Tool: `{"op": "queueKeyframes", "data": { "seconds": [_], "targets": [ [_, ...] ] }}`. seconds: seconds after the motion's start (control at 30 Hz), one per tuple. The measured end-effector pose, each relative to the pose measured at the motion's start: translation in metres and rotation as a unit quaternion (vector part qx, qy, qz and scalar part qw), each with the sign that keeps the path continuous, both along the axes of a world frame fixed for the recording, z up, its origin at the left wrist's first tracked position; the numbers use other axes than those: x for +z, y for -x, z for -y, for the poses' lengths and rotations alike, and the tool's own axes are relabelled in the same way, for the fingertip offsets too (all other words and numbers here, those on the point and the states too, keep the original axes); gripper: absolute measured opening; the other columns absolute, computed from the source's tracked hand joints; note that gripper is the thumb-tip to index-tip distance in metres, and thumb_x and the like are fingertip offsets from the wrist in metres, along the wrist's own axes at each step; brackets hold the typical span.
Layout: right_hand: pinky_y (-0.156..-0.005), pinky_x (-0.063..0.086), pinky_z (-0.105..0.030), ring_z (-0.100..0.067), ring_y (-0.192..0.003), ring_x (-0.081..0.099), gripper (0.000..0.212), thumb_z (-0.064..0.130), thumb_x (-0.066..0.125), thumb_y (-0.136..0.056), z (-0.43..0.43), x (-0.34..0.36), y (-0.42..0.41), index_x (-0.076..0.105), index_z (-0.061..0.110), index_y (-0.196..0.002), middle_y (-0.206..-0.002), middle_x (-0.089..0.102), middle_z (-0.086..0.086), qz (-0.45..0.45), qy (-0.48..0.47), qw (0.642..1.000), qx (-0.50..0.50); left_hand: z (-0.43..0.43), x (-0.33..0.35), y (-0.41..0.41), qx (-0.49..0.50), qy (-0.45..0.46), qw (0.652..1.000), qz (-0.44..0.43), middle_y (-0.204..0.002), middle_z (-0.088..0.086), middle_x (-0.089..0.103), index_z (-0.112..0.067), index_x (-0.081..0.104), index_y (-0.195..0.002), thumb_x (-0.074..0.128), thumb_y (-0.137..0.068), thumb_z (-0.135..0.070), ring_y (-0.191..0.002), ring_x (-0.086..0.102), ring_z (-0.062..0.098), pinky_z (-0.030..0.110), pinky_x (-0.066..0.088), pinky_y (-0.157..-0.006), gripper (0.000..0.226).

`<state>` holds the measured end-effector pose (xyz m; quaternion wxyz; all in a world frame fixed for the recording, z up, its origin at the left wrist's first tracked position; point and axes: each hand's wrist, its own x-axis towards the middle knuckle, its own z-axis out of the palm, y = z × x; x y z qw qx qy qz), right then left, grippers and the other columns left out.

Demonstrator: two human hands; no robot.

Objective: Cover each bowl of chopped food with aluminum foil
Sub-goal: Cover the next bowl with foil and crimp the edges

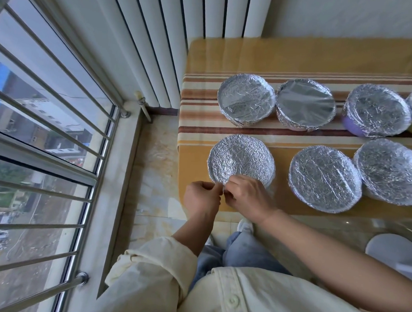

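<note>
**Foil edge pinched at the near-left bowl**

The bowl sat at the tabletop's front-left corner, already capped in foil. The left hand and right hand came together at its near rim, fingers curled narrow and pinching the foil's edge, probably to tuck it tight. The other bowls in view lay wrapped in two rows, so this looked like the last.

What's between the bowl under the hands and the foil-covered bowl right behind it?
Only bare striped tablecloth, seen in the head view; the near bowl and far bowl don't touch.
</note>
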<state>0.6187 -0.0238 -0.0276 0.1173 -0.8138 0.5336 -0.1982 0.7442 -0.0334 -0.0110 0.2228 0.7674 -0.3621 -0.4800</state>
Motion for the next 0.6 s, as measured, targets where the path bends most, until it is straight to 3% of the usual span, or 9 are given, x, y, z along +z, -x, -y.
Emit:
{"op": "queueKeyframes", "data": {
  "seconds": [0.13, 0.3, 0.6],
  "targets": [
    [-0.045, 0.038, -0.026, -0.023, -0.056, 0.055, 0.021, 0.001, 0.083, -0.058, 0.002, 0.002, 0.001, 0.064, 0.009, -0.064, -0.062, 0.053, -0.003, 0.018, -0.023, 1.0, 0.011, 0.009, -0.002, 0.001, -0.015, -0.011, 0.999, 0.037, -0.058, 0.005, 0.069, -0.01, 0.072, -0.059, 0.071, -0.072, -0.021, -0.061, 0.07, 0.024, 0.031, 0.054, -0.06, 0.017],
    [-0.055, 0.043, -0.024, -0.018, -0.063, 0.057, 0.024, 0.021, 0.088, -0.064, 0.004, 0.01, 0.024, 0.07, 0.011, -0.077, -0.07, 0.058, 0.001, 0.054, -0.062, 0.997, 0.014, 0.017, -0.008, -0.006, -0.026, 0.001, 0.998, 0.054, -0.061, 0.0, 0.071, -0.015, 0.073, -0.062, 0.071, -0.069, -0.023, -0.065, 0.072, 0.022, 0.035, 0.06, -0.068, 0.011],
    [-0.047, 0.037, -0.025, -0.021, -0.055, 0.053, 0.027, 0.002, 0.083, -0.058, -0.005, 0.012, 0.015, 0.056, 0.01, -0.06, -0.062, 0.053, -0.003, -0.021, 0.02, 0.999, 0.037, 0.02, -0.007, -0.008, -0.044, 0.003, 0.997, 0.064, -0.062, 0.0, 0.071, -0.014, 0.073, -0.064, 0.071, -0.071, -0.024, -0.065, 0.072, 0.022, 0.035, 0.06, -0.067, 0.012]
  ]
}}
